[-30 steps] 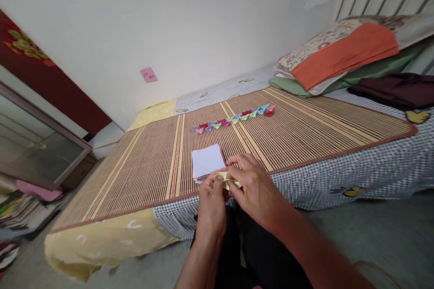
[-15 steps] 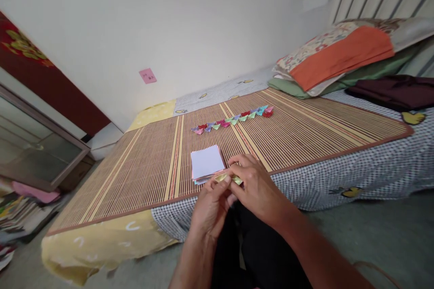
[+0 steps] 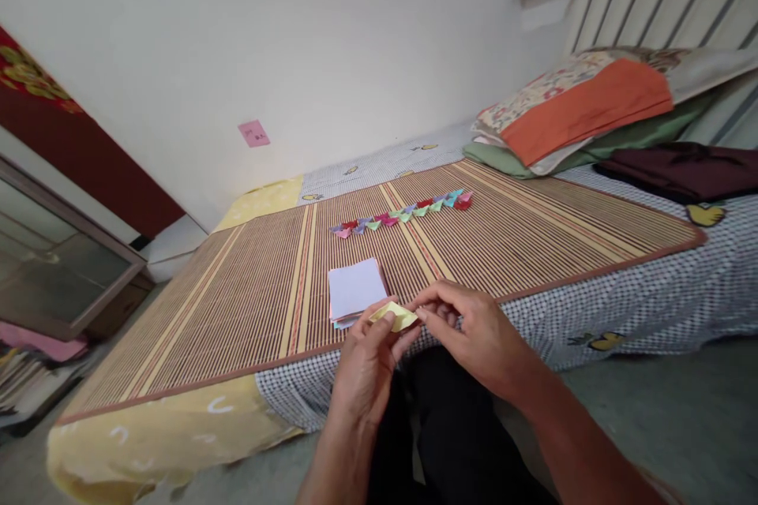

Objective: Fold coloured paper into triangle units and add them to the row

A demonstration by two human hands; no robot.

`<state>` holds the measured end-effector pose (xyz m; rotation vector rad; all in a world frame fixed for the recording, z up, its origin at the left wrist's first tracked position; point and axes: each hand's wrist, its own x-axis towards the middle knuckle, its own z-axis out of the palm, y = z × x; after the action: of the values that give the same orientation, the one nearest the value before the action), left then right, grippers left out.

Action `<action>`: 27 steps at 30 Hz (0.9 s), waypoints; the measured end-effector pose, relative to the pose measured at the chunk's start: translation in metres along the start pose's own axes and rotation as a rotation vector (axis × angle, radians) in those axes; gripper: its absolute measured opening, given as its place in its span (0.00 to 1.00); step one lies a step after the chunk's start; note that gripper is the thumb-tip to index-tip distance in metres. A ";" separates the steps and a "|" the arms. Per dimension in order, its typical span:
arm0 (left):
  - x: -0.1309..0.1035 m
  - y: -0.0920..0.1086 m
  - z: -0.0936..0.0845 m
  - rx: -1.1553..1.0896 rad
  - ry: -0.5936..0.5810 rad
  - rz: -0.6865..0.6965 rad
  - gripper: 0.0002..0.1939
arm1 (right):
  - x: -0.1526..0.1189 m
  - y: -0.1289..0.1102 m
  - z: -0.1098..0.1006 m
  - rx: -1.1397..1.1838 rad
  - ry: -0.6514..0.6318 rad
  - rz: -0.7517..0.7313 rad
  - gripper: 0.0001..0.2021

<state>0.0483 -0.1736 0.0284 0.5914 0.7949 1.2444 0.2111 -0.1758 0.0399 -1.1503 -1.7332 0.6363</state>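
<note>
A small folded piece of yellow paper [image 3: 395, 316] is held over the near edge of the bed. My left hand [image 3: 365, 359] grips it from the left, thumb on top and fingers beneath. At its right corner, my right hand [image 3: 467, 327] pinches the paper between thumb and index finger. Just beyond my left hand lies a stack of square paper [image 3: 357, 289], a pale lilac sheet on top and other colours at its edges. Farther back, several small folded paper boats [image 3: 406, 213] in many colours stand in a row on the striped mat [image 3: 260, 292].
Pillows [image 3: 592, 114] and dark folded cloth [image 3: 681, 170] lie at the bed's right end, by a white radiator [image 3: 645, 4]. A pink note [image 3: 254, 133] is on the wall. A glass-fronted cabinet [image 3: 59, 245] stands at left. My black-clad legs [image 3: 455, 426] are below my hands.
My right hand has drawn back to the right and now pinches only the paper's corner. More of the yellow paper shows, flatter and wider than before. The view has shifted slightly.
</note>
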 end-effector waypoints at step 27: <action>0.053 -0.021 -0.016 -0.038 0.116 -0.007 0.16 | 0.024 0.037 0.021 -0.401 -0.145 -0.120 0.10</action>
<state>0.0547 -0.1275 -0.0086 0.4886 0.8675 1.2933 0.2047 -0.1371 0.0112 -1.2816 -2.1002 0.3104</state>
